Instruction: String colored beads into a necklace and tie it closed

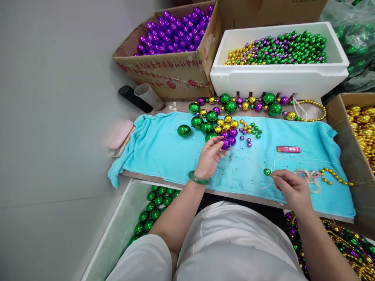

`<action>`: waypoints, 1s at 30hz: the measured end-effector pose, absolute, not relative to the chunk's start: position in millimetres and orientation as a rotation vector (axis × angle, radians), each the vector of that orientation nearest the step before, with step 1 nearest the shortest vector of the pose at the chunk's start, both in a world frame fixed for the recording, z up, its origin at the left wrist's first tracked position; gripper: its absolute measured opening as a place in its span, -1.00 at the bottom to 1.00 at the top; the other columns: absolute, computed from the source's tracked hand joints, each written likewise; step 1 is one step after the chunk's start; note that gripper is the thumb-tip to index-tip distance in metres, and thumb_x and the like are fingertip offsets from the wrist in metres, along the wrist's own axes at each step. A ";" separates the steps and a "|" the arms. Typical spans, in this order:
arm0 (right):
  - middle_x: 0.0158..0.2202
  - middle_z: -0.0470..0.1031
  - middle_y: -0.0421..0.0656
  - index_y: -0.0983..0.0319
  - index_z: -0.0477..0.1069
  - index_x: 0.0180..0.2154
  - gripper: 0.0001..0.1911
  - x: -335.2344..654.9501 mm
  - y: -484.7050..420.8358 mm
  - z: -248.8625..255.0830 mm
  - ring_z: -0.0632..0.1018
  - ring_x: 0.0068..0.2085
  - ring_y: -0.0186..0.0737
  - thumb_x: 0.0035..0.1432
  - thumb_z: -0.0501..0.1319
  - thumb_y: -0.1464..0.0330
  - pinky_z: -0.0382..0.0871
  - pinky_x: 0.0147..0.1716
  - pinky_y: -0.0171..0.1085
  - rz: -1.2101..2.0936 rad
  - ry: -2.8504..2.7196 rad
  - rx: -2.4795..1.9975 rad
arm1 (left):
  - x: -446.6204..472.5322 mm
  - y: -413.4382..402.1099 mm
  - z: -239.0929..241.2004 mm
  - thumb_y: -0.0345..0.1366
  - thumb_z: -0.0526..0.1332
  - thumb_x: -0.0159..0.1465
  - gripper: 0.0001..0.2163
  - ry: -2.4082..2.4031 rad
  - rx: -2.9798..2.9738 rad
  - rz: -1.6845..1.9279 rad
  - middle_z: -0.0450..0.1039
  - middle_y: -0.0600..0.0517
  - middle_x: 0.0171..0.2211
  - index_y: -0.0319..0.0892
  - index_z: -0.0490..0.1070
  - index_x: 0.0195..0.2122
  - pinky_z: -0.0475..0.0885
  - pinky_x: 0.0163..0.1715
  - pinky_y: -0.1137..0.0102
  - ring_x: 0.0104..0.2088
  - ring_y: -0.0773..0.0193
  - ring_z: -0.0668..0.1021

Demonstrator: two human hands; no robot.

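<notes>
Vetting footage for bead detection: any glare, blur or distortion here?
Head view: small bright glints on the lone green bead and boxed purple beads; head view: wide-angle stretch likely, the upper-left cardboard box leaning outward; head view: pink case hazy at its left edge; head view: left hand and right hand fairly crisp, no obvious motion smear.

The towel (152,146) is bright turquoise, speckled with dark flecks; the loose balls (226,127) on it shine green, gold and purple. At far left, a brown carton (164,86) printed in red holds purple balls (178,33); the far white tub (278,80) holds gold, purple and green beads (306,46). The threaded bead (266,171) and bracelet (199,180) are green, the shirt (234,242) white.
</notes>
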State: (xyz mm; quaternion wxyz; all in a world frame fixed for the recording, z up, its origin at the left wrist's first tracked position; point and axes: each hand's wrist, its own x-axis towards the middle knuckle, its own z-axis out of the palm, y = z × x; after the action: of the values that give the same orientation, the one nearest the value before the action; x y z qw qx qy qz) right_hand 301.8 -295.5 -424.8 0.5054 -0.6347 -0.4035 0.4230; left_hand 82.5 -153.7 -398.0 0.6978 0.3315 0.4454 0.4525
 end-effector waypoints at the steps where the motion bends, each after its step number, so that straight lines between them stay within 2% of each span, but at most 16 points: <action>1: -0.63 0.28 -0.26 0.22 0.51 -0.42 -0.85 302.2 -295.7 -424.5 0.27 -0.58 -0.39 0.08 0.27 0.28 0.14 -0.61 -0.36 1.018 -0.981 -1.531 | 82.5 -153.7 -397.9 -0.28 0.31 0.10 -0.73 0.996 0.736 1.015 0.49 0.03 -0.30 -0.19 0.39 -0.17 0.44 -0.38 0.45 -0.37 0.34 0.58; 10: -0.63 0.27 -0.26 0.24 0.49 -0.42 -0.80 298.2 -291.5 -425.9 0.24 -0.58 -0.40 0.10 0.24 0.24 0.10 -0.60 -0.35 1.025 -1.040 -1.557 | 82.8 -156.8 -401.3 -0.28 0.35 0.07 -0.68 1.052 1.018 1.061 0.42 0.01 -0.12 -0.15 0.40 -0.14 0.43 -0.31 0.47 -0.28 0.38 0.50; 18: -0.62 0.27 -0.27 0.23 0.45 -0.40 -0.78 283.4 -281.2 -430.6 0.26 -0.57 -0.39 0.15 0.18 0.22 0.12 -0.58 -0.35 1.047 -1.068 -1.527 | 99.9 -168.3 -399.3 -0.36 0.39 0.02 -0.50 0.929 1.077 0.934 0.37 0.06 -0.16 -0.07 0.32 0.01 0.41 -0.18 0.47 -0.20 0.38 0.46; 24: -0.60 0.35 -0.25 0.24 0.42 -0.42 -0.76 280.9 -274.2 -439.2 0.32 -0.56 -0.38 0.10 0.22 0.18 0.21 -0.55 -0.36 1.151 -0.922 -1.469 | 122.1 -186.1 -396.6 -0.36 0.43 -0.05 -0.41 0.862 1.079 0.735 0.39 0.03 -0.15 -0.05 0.33 0.03 0.42 -0.23 0.44 -0.21 0.33 0.47; 27: -0.61 0.35 -0.27 0.24 0.42 -0.42 -0.76 287.6 -270.9 -440.6 0.31 -0.58 -0.40 0.04 0.28 0.19 0.19 -0.60 -0.38 1.217 -0.784 -1.403 | 121.2 -183.7 -397.7 -0.23 0.35 0.08 -0.58 0.842 1.196 0.654 0.42 -0.03 -0.11 -0.10 0.39 -0.01 0.42 -0.26 0.41 -0.20 0.27 0.48; 30: -0.59 0.36 -0.27 0.23 0.42 -0.40 -0.79 300.0 -270.1 -440.4 0.31 -0.59 -0.43 0.03 0.30 0.21 0.15 -0.62 -0.40 1.181 -0.693 -1.383 | 110.6 -168.6 -402.0 -0.19 0.21 0.23 -0.78 1.074 1.567 0.694 0.46 -0.06 -0.17 -0.17 0.48 -0.17 0.40 -0.32 0.37 -0.26 0.26 0.48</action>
State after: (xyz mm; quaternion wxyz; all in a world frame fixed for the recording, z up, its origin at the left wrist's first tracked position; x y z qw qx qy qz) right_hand 300.0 -270.1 -440.4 0.5627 -0.5875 -0.2941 0.5017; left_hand 110.6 -168.6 -402.0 0.5306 0.6568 0.4501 0.2907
